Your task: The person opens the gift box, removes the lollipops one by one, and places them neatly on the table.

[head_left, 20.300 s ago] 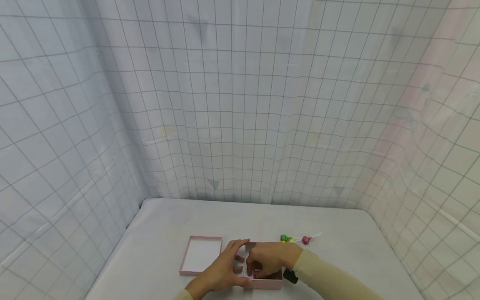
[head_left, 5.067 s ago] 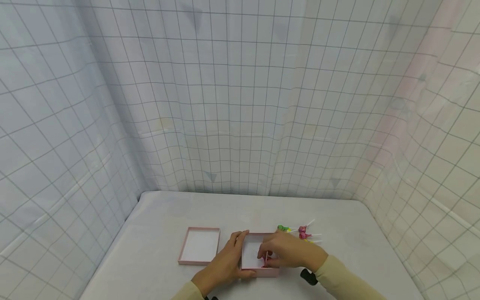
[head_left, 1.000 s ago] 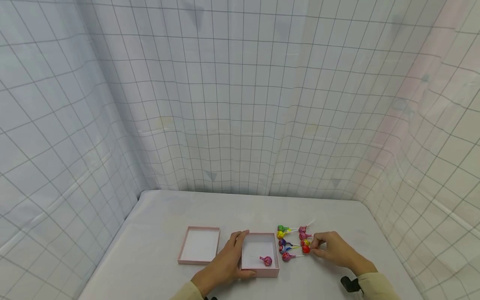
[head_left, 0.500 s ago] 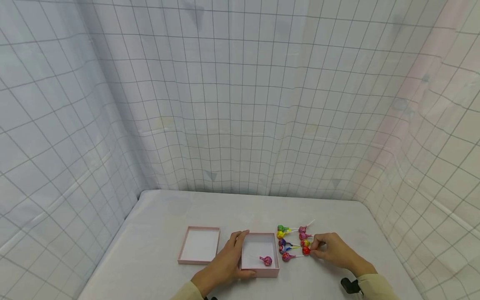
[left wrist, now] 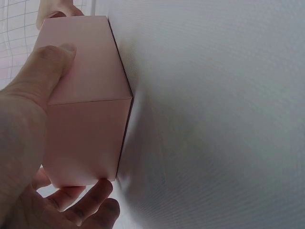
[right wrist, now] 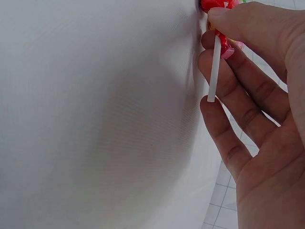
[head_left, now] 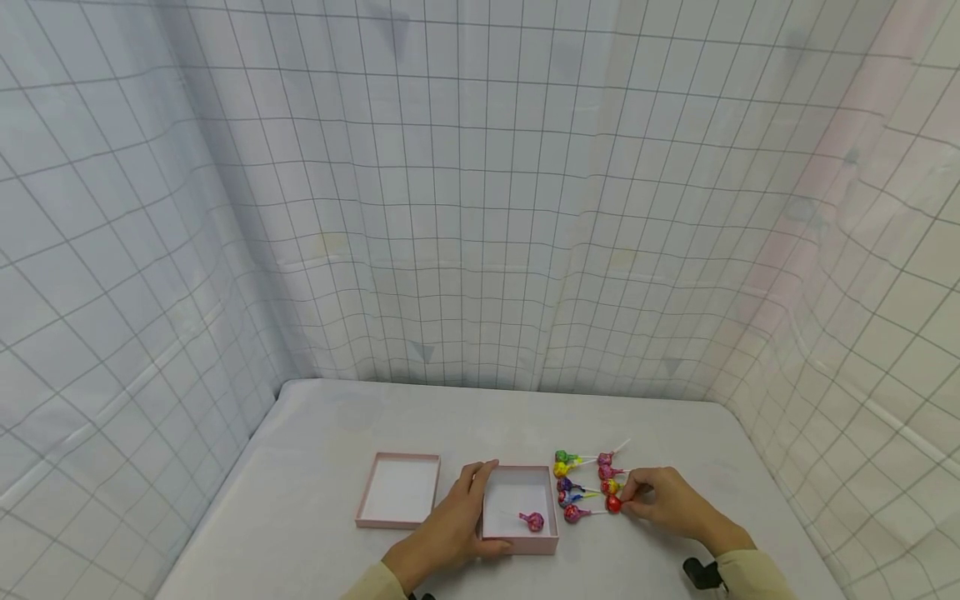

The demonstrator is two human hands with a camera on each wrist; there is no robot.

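My left hand (head_left: 448, 527) holds the pink box (head_left: 521, 546) by its left side. In the left wrist view the thumb presses one wall of the box (left wrist: 88, 138) and the fingertips reach round the opposite side. One pink-wrapped lollipop (head_left: 533, 522) lies inside, near the front right corner. To the right, my right hand (head_left: 671, 504) pinches a red lollipop (head_left: 613, 504) low over the cloth, at the near end of the right-hand row. Its white stick (right wrist: 214, 71) shows past the thumb in the right wrist view.
Left of the box lies its shallow lid (head_left: 399, 490), inside up. Two rows of lollipops lie right of the box, among them a green one (head_left: 562, 457), a yellow one (head_left: 562, 470) and a pink one (head_left: 574, 513). Grid-patterned curtains (head_left: 480, 250) surround the white table.
Over the last second the red lollipop has shifted slightly right and nearer with my right hand. Compared with earlier frames, more lollipops lie on the table. The left hand stays put.
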